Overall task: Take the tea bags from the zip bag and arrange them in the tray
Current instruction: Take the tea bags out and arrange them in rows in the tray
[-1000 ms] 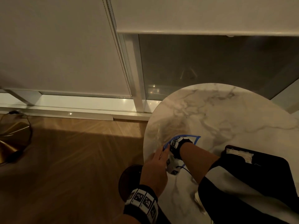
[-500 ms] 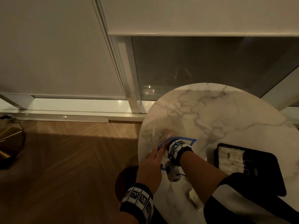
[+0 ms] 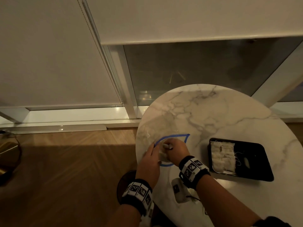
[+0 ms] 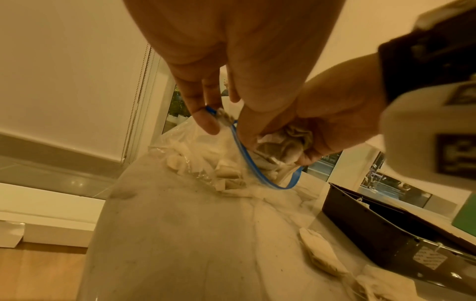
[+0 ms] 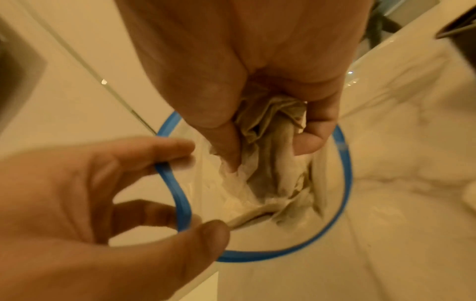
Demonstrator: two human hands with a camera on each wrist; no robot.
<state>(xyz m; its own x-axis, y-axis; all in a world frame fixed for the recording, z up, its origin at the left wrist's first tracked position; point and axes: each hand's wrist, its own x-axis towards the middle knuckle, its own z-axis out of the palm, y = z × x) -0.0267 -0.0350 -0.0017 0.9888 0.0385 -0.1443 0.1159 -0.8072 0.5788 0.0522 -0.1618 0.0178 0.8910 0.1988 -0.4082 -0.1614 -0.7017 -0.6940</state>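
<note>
A clear zip bag [image 3: 148,136] with a blue rim [image 3: 170,136] lies on the left of the round marble table [image 3: 221,115]. My left hand [image 3: 151,154] pinches the blue rim [image 5: 184,203] and holds the mouth open. My right hand [image 3: 173,149] is at the bag's mouth, gripping a bunch of crumpled tea bags [image 5: 270,146] between thumb and fingers; the same bunch of tea bags [image 4: 280,145] shows in the left wrist view. More tea bags [image 4: 221,169] remain inside the bag. A black tray [image 3: 255,161] to the right holds rows of tea bags [image 3: 222,155] in its left half.
Loose tea bags [image 4: 322,256] lie on the table near the tray's front corner. A small white device [image 3: 178,190] with a cable sits near my right wrist. The table's left edge drops to a wooden floor [image 3: 65,169]. A window frame and blind stand behind.
My right hand has drawn back from deep inside the bag to its mouth, now with tea bags in its grip. The head view shifted, bringing the whole tray into sight.
</note>
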